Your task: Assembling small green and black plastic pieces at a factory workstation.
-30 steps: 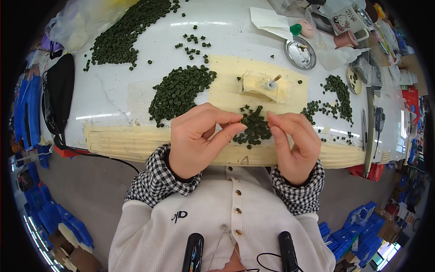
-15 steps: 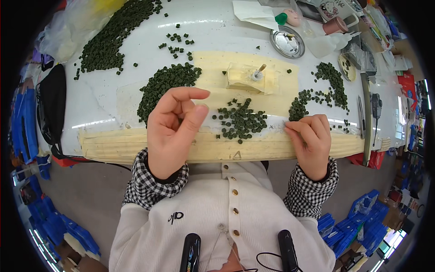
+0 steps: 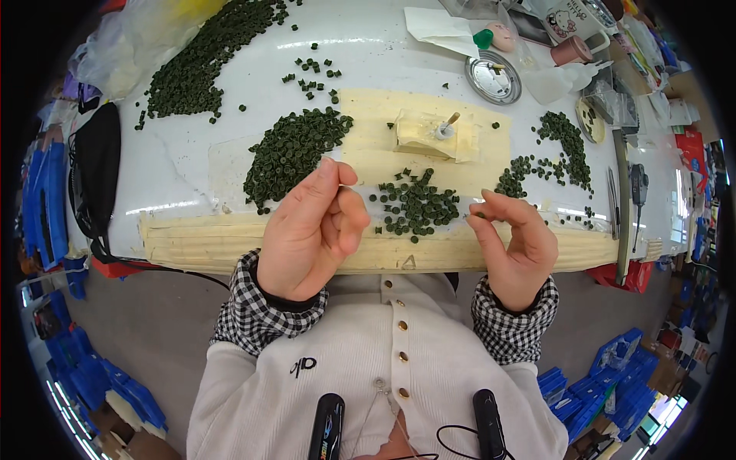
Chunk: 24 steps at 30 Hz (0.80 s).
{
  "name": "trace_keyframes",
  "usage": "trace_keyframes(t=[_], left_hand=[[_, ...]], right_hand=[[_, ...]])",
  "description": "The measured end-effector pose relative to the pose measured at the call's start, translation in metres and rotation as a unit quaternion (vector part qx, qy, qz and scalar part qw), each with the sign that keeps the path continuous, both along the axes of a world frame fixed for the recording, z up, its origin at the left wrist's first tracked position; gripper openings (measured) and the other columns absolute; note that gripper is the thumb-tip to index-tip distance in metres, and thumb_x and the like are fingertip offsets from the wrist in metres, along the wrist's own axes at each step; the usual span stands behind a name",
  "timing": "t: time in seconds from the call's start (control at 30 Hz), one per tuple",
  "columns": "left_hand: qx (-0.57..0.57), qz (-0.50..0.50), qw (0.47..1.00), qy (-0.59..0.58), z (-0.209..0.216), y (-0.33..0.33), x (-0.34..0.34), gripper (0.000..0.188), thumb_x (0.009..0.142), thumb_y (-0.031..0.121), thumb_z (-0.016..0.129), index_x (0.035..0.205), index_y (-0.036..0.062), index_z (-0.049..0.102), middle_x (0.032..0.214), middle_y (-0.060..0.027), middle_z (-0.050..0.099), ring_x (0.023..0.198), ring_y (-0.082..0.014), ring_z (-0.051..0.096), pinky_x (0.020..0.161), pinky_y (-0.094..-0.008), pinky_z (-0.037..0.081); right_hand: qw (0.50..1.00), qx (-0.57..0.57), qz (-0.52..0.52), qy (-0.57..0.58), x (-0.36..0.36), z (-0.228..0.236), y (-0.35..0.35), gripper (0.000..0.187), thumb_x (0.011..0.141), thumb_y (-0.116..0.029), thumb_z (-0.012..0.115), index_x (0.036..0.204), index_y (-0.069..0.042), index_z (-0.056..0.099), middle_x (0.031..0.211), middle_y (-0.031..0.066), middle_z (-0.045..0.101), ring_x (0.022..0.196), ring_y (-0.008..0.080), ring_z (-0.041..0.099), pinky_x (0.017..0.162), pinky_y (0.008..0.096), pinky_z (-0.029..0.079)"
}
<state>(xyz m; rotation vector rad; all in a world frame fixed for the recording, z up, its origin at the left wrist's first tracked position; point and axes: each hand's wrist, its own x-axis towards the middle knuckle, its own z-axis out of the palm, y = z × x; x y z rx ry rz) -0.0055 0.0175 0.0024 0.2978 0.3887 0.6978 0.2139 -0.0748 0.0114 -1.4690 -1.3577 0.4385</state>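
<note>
My left hand (image 3: 316,234) is raised over the table's near edge, its fingers curled and the thumb drawn close to the index finger. Whatever its fingertips may hold is too small or hidden to make out. Farther right, thumb and index finger of my right hand (image 3: 517,241) pinch a tiny dark piece at their tips. Between both hands lies a loose cluster of small dark green spool-shaped pieces (image 3: 418,203). A denser heap of such pieces (image 3: 295,149) sits just beyond my left hand. Behind the cluster stands a taped block (image 3: 422,142) with a white holder and thin brown stick (image 3: 452,120).
More green pieces form a big pile (image 3: 203,65) at far left and a scatter (image 3: 563,142) at right. A round metal dish (image 3: 493,79), white paper (image 3: 441,29) and a squeeze bottle (image 3: 552,82) lie at the back right. Tape strips (image 3: 199,239) cover the front edge.
My left thumb and index finger, wide apart before, have come close together. My right hand has shifted slightly left, its thumb and index now forming a rounder loop. The view has moved slightly.
</note>
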Motion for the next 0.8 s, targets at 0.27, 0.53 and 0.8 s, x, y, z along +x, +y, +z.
trace_keyframes(t=[0.27, 0.53, 0.8], left_hand=[[0.004, -0.044, 0.996, 0.073, 0.009, -0.002, 0.019, 0.036, 0.101, 0.024, 0.034, 0.121, -0.0033, 0.046, 0.07, 0.0039, 0.04, 0.06, -0.0056, 0.036, 0.057, -0.0198, 0.034], [0.061, -0.047, 0.991, 0.112, 0.016, 0.0, 0.022, 0.034, 0.1, 0.018, 0.036, 0.126, -0.004, 0.043, 0.085, -0.0025, 0.053, 0.075, -0.0093, 0.048, 0.07, -0.0208, 0.041], [0.153, -0.033, 0.987, 0.036, -0.015, 0.001, 0.017, 0.026, 0.098, 0.018, 0.044, 0.113, -0.001, 0.053, 0.098, -0.0086, 0.061, 0.084, -0.0117, 0.058, 0.074, -0.0226, 0.048]], right_hand=[[0.993, -0.028, 0.085, 0.082, -0.019, 0.003, 0.017, 0.019, 0.076, 0.008, 0.064, 0.093, 0.0, 0.069, 0.088, 0.011, 0.066, 0.079, 0.0168, 0.064, 0.07, 0.0245, 0.05], [0.957, -0.079, 0.081, 0.266, -0.032, 0.003, 0.022, 0.021, 0.079, 0.007, 0.063, 0.099, 0.002, 0.067, 0.092, 0.0113, 0.067, 0.082, 0.0158, 0.064, 0.072, 0.0252, 0.05], [0.921, -0.091, 0.123, 0.359, -0.029, 0.002, 0.027, 0.02, 0.084, 0.007, 0.059, 0.103, 0.007, 0.062, 0.095, 0.0143, 0.066, 0.088, 0.0174, 0.064, 0.079, 0.0265, 0.052]])
